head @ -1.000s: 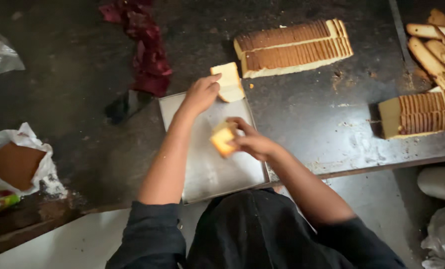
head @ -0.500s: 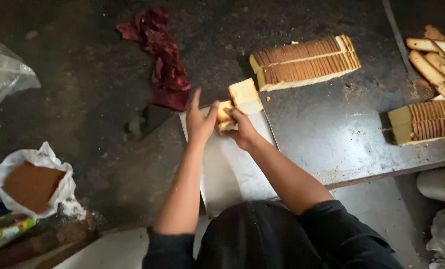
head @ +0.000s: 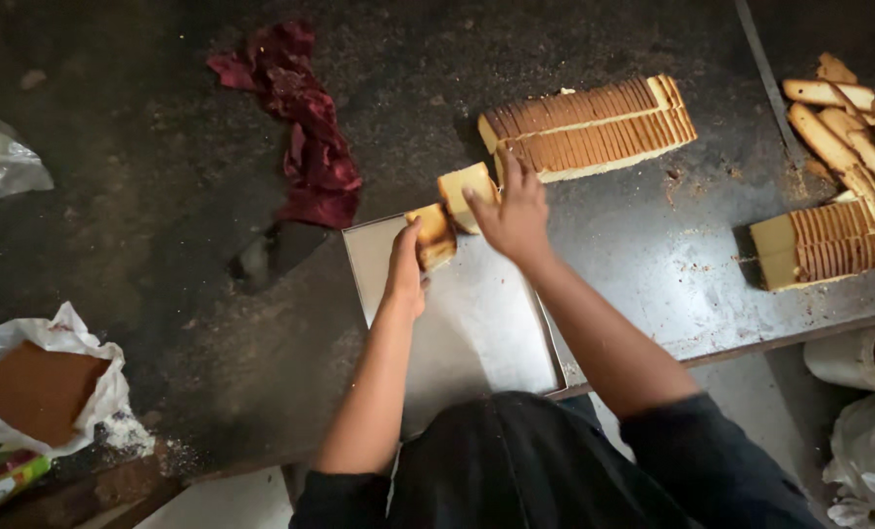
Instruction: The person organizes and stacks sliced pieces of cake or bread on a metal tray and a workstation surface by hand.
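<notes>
Dark worktop [head: 163, 176], metal tray [head: 476, 323]. Left hand [head: 405, 269] gripping toast slice [head: 434, 236]; right hand [head: 512, 211] fingers spread, touching bread piece [head: 462, 188] beside sliced loaf [head: 586, 127].

The near end of the metal tray [head: 476, 323] is covered by the person's dark clothing. Part of the slice [head: 435, 235] gripped by the left hand [head: 404, 279] is masked by its fingers. The pale block [head: 465, 192] beside that grip is partly covered, perhaps touched, by the right hand [head: 512, 211]. Far right of both grips, the toasted pieces [head: 853, 127] are cut by the frame edge.
</notes>
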